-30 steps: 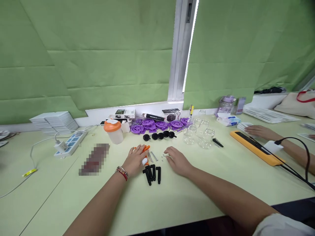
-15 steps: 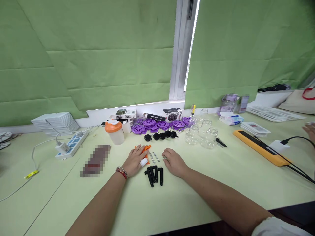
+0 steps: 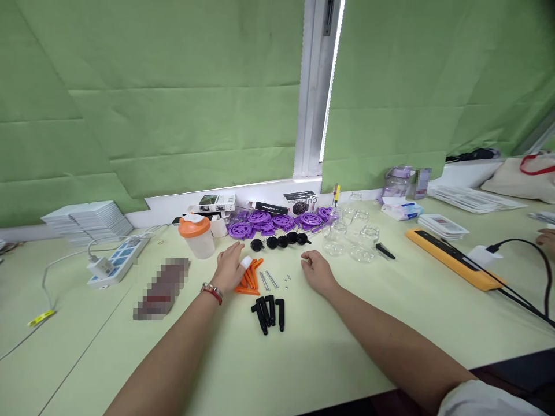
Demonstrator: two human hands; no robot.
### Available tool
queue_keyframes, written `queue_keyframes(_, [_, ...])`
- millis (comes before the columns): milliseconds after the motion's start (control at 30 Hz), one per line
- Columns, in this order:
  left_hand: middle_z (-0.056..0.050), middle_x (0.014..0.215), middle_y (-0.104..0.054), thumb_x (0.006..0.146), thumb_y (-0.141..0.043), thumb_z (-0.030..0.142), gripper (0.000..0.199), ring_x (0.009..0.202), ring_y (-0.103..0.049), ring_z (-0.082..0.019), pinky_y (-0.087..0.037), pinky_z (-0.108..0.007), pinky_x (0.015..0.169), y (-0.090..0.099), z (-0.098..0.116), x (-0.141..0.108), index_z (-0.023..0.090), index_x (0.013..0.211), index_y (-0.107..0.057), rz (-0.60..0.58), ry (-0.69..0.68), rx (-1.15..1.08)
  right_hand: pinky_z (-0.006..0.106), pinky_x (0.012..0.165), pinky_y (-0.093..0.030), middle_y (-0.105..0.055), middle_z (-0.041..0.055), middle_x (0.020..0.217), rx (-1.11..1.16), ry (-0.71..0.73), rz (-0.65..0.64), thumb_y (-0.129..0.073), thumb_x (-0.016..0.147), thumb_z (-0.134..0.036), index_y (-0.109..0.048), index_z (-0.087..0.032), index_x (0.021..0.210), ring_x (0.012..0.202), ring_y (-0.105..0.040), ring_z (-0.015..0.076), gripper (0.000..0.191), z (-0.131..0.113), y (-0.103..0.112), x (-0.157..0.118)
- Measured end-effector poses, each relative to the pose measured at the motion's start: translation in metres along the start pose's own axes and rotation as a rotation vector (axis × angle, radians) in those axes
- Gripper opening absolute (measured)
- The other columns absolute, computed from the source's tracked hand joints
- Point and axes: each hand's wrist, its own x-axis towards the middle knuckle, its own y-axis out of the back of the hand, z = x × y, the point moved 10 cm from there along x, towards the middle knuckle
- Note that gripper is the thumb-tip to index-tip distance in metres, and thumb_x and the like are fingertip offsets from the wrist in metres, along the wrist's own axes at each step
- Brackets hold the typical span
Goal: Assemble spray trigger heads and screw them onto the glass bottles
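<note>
My left hand (image 3: 229, 268), fingers stretched out, is just left of several orange plastic pieces (image 3: 249, 280) and holds nothing. A white wrap covers one of its fingertips. My right hand (image 3: 318, 273) has its fingers curled in, with nothing visible in them. It rests to the right of several tiny metal nuts (image 3: 288, 279). Between the hands lie silver screws (image 3: 272, 279) side by side. Nearer to me are several black L-shaped plastic pieces (image 3: 269, 314). Beyond the hands, black round parts (image 3: 282, 241) form a row.
Purple plastic parts (image 3: 281, 222) lie in a heap at the back beside small boxes (image 3: 217, 202). An orange-lidded cup (image 3: 199, 237) stands left of them, clear jars (image 3: 362, 248) to the right. A power strip (image 3: 119, 263) is at left, an orange one (image 3: 451, 260) at right. Another person's hand (image 3: 547, 238) shows far right.
My left hand has lifted off the orange pieces and shifted left, uncovering them. My right hand has drawn away to the right, exposing the tiny nuts. The view has turned slightly.
</note>
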Motion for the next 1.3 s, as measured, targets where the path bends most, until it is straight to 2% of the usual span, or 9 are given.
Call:
queue_keyframes(167, [-0.013, 0.141, -0.043, 0.078, -0.052, 0.024, 0.058, 0.128, -0.04, -0.028, -0.034, -0.039, 0.103, -0.025, 0.003, 0.054, 0.018, 0.135, -0.042, -0.108, 0.015, -0.026, 0.034, 0.071, -0.048, -0.057, 0.0065, 0.101, 0.011, 0.077, -0.053, -0.044, 0.084, -0.025, -0.055, -0.019, 0.097, 0.073, -0.056, 0.0163, 0.018, -0.011, -0.006, -0.008])
queue_keyframes(333, [-0.015, 0.129, -0.056, 0.072, -0.055, 0.018, 0.058, 0.115, -0.053, -0.03, -0.041, -0.041, 0.093, -0.053, -0.006, 0.079, 0.02, 0.13, -0.049, -0.173, 0.095, -0.04, 0.033, 0.072, -0.048, -0.056, 0.0061, 0.102, -0.001, 0.107, -0.089, -0.044, 0.085, -0.023, -0.055, -0.02, 0.096, 0.076, -0.055, 0.0164, 0.016, -0.019, -0.007, -0.013])
queue_keyframes(467, [-0.015, 0.117, -0.063, 0.07, -0.057, 0.016, 0.053, 0.107, -0.058, -0.03, -0.041, -0.041, 0.09, -0.055, -0.017, 0.086, 0.019, 0.122, -0.056, -0.143, 0.155, -0.098, 0.032, 0.071, -0.047, -0.056, 0.0057, 0.101, -0.023, 0.114, -0.108, -0.044, 0.085, -0.023, -0.055, -0.02, 0.094, 0.076, -0.055, 0.0165, 0.014, -0.021, -0.008, -0.012])
queue_keyframes(633, [-0.012, 0.101, -0.068, 0.063, -0.059, 0.007, 0.044, 0.099, -0.058, -0.03, -0.041, -0.042, 0.088, -0.042, -0.025, 0.088, 0.019, 0.105, -0.065, -0.067, 0.221, -0.284, 0.032, 0.07, -0.046, -0.056, 0.0053, 0.101, -0.03, 0.11, -0.122, -0.044, 0.086, -0.024, -0.055, -0.021, 0.094, 0.078, -0.054, 0.0168, 0.014, -0.019, -0.01, -0.011])
queue_keyframes(800, [-0.007, 0.088, -0.065, 0.06, -0.057, 0.005, 0.035, 0.086, -0.058, -0.022, -0.048, -0.037, 0.081, -0.012, -0.028, 0.072, 0.019, 0.092, -0.066, 0.031, 0.26, -0.617, 0.031, 0.071, -0.046, -0.056, 0.0054, 0.102, -0.03, 0.112, -0.124, -0.045, 0.085, -0.024, -0.055, -0.02, 0.094, 0.078, -0.055, 0.0161, 0.014, -0.017, -0.011, -0.011])
queue_keyframes(900, [-0.005, 0.09, -0.062, 0.064, -0.057, 0.009, 0.038, 0.078, -0.058, -0.017, -0.053, -0.032, 0.068, 0.009, -0.031, 0.05, 0.02, 0.1, -0.061, 0.093, 0.282, -0.874, 0.031, 0.071, -0.046, -0.056, 0.0055, 0.102, -0.035, 0.113, -0.127, -0.046, 0.085, -0.023, -0.055, -0.019, 0.095, 0.078, -0.055, 0.0158, 0.015, -0.016, -0.011, -0.01])
queue_keyframes(1033, [-0.003, 0.094, -0.06, 0.071, -0.057, 0.012, 0.038, 0.078, -0.061, -0.012, -0.054, -0.026, 0.068, 0.032, -0.035, 0.013, 0.024, 0.107, -0.054, 0.174, 0.3, -1.174, 0.031, 0.072, -0.046, -0.056, 0.0063, 0.102, -0.052, 0.121, -0.124, -0.045, 0.085, -0.023, -0.056, -0.019, 0.095, 0.08, -0.055, 0.0164, 0.016, -0.018, -0.01, -0.011])
queue_keyframes(1133, [-0.003, 0.092, -0.061, 0.069, -0.058, 0.001, 0.041, 0.077, -0.063, -0.011, -0.054, -0.022, 0.066, 0.032, -0.039, -0.017, 0.023, 0.105, -0.058, 0.245, 0.387, -1.619, 0.031, 0.072, -0.046, -0.056, 0.0068, 0.104, -0.059, 0.111, -0.129, -0.045, 0.085, -0.024, -0.057, -0.019, 0.095, 0.08, -0.056, 0.0169, 0.016, -0.019, -0.01, -0.012])
queue_keyframes(1300, [-0.009, 0.097, -0.064, 0.073, -0.05, -0.005, 0.045, 0.089, -0.066, -0.017, -0.056, -0.024, 0.07, 0.023, -0.037, -0.05, 0.02, 0.11, -0.058, 0.227, 0.482, -1.791, 0.032, 0.072, -0.046, -0.056, 0.0057, 0.102, -0.038, 0.1, -0.096, -0.046, 0.083, -0.022, -0.057, -0.019, 0.094, 0.077, -0.056, 0.0162, 0.015, -0.018, -0.009, -0.009])
